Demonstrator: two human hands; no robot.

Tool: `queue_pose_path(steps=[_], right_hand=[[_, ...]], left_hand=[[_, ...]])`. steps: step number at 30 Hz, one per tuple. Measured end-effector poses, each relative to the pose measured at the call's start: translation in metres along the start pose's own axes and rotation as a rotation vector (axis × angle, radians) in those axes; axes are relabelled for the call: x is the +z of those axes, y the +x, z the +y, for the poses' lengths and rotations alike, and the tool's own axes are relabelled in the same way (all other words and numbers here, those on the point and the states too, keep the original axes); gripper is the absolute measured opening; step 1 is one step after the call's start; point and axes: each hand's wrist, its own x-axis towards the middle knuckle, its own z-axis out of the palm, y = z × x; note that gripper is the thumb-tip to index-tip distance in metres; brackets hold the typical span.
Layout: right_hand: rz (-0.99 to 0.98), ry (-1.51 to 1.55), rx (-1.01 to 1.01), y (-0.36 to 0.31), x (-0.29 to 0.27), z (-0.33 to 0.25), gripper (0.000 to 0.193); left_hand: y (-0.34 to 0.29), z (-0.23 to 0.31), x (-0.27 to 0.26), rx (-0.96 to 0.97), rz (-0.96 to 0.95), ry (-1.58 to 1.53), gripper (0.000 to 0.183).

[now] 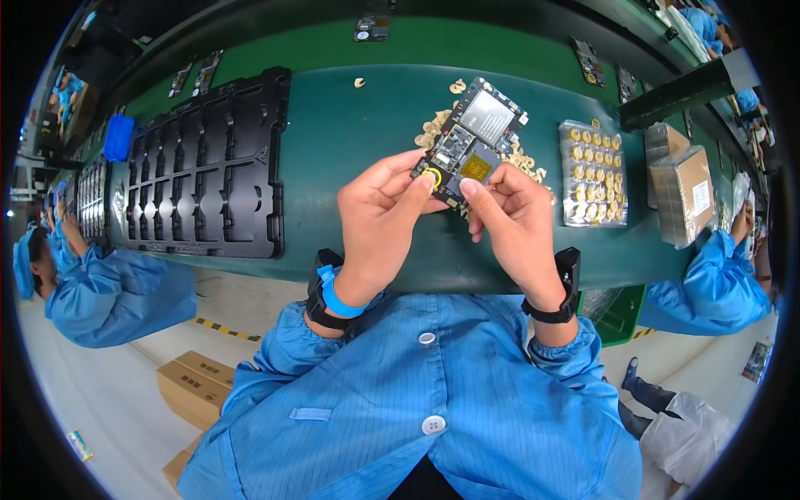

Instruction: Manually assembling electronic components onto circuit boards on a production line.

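A black circuit board [454, 148] with a silver shield plate and a gold-brown square is held tilted above the green mat. My left hand [382, 208] grips its lower left side, the thumb pressing beside a small yellow ring [432, 177] on the board. At the lower right edge, my right hand [515, 218] is closed on the board too, thumb on top and fingers curled behind. Partly hidden behind the board lies a heap of small cream-coloured pieces [431, 129]. A clear blister tray [593, 175] of round gold-and-cream parts sits to the right.
A large black moulded tray [204, 171] lies on the left of the green mat [333, 167]. Wrapped cardboard boxes [685, 187] stand at the right under a dark bar [692, 87]. More circuit boards [372, 25] rest on the green strip behind. Co-workers in blue sit on both sides.
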Motion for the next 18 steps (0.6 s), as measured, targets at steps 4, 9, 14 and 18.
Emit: queue_pose_path(steps=[4, 9, 14, 18], right_hand=[[-0.027, -0.022, 0.003, 0.006, 0.003, 0.001, 0.026], [-0.023, -0.071, 0.004, 0.010, 0.007, -0.002, 0.027], [-0.020, -0.070, 0.021, 0.012, 0.010, -0.005, 0.027], [0.000, -0.064, 0.011, 0.016, 0.007, -0.002, 0.026]], left_hand=[[0.003, 0.001, -0.005, -0.022, 0.008, -0.013, 0.029], [0.005, 0.002, -0.010, -0.050, 0.014, -0.013, 0.030], [0.007, 0.001, -0.012, -0.047, 0.016, -0.028, 0.029], [0.010, 0.002, -0.012, -0.063, -0.015, -0.032, 0.034]])
